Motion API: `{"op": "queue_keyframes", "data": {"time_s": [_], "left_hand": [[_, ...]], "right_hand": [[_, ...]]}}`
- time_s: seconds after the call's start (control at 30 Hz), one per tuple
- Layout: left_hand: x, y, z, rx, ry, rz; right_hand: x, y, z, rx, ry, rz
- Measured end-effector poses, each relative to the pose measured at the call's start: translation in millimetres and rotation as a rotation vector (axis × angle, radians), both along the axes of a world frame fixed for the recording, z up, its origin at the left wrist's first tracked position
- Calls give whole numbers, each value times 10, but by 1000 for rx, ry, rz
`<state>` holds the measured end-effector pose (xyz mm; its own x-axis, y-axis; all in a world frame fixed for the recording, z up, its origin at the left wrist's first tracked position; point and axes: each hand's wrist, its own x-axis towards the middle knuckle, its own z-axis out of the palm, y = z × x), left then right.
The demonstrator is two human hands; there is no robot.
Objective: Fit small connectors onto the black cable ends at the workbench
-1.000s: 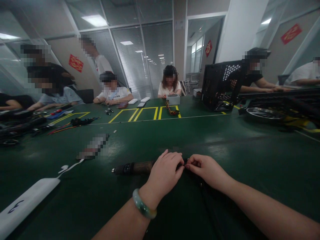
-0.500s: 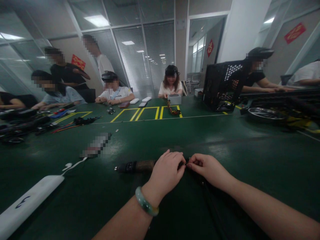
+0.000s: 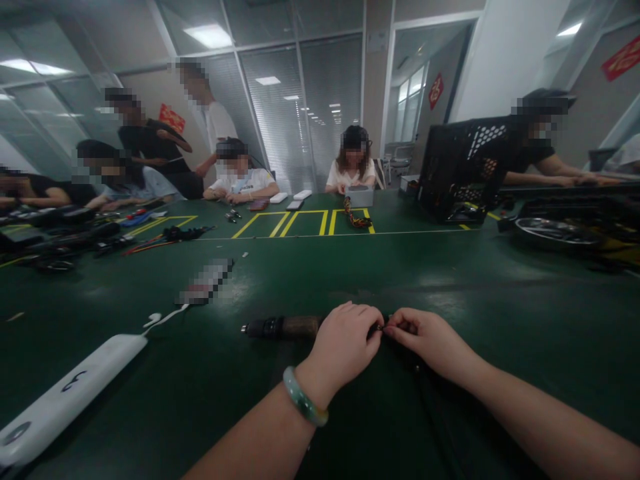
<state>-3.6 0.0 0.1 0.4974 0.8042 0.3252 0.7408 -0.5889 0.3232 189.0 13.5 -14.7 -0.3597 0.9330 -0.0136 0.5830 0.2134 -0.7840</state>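
Note:
A dark rod-shaped tool (image 3: 280, 327) lies on the green table (image 3: 320, 267) in front of me. My left hand (image 3: 345, 347), with a jade bangle at the wrist, is closed over the tool's right end. Fingertip to fingertip with it, my right hand (image 3: 430, 340) pinches a small dark part that I cannot make out. A thin black cable (image 3: 435, 413) runs from under my right hand toward me.
A white power bank (image 3: 70, 397) with a short white cable lies at the near left. Cables and tools cover the far left. A black crate (image 3: 460, 167) and a dark tray stand at the right. Several people sit around the table's far side.
Both hands keep their grip at the tool's end. The camera has turned slightly left, so everything sits a little further right in view.

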Motion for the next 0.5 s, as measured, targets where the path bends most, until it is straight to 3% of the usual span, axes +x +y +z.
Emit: {"op": "queue_keyframes", "data": {"time_s": [0.5], "left_hand": [[-15,32,-34,28,3,-35]], "right_hand": [[-2,1,6,-23,17,5]]}}
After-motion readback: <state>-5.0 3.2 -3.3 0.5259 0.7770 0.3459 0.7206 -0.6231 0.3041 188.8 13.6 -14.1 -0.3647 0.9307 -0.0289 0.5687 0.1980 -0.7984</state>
